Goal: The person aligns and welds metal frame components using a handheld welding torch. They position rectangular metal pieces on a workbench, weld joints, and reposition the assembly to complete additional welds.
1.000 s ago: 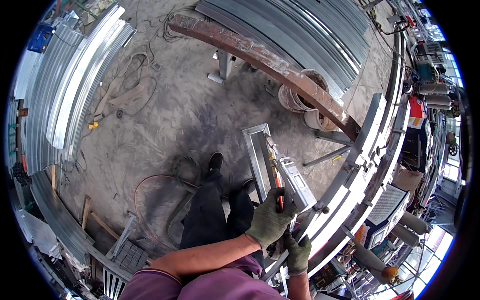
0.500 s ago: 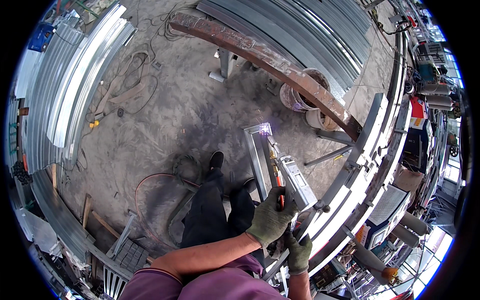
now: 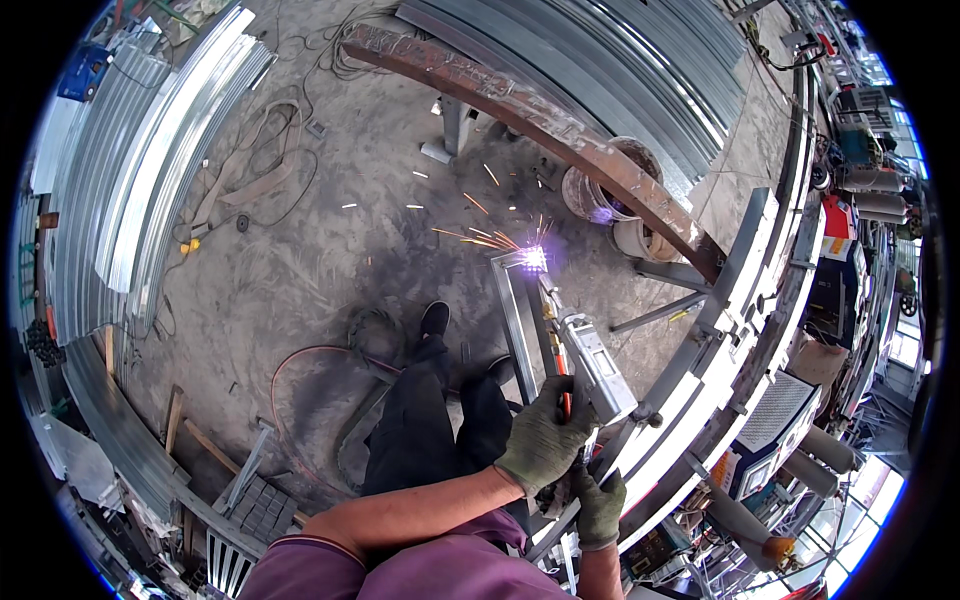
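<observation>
A welding gun [image 3: 597,370] with a silver boxy body and a slim nozzle slants away from me. Its tip meets the far corner of a grey metal frame [image 3: 512,322], where a bright violet-white glow and orange sparks burst out. My left hand [image 3: 543,435], in a green work glove, is closed around the gun's side, by an orange-red line along it. Lower and to the right, my right hand [image 3: 600,510], gloved alike, is closed at the gun's rear end; its fingers are partly hidden.
A long rusty beam [image 3: 500,95] crosses the far side, above buckets [image 3: 590,195]. Shiny metal profiles [image 3: 135,180] lie stacked at left, with more [image 3: 600,70] at the back. A bright metal rail [image 3: 690,400] runs close on my right. A hose [image 3: 275,400] curls beside my feet.
The glow at the gun's tip has grown brighter, and many sparks now fly leftward and upward from the frame's corner. Both hands and the gun stay almost in place.
</observation>
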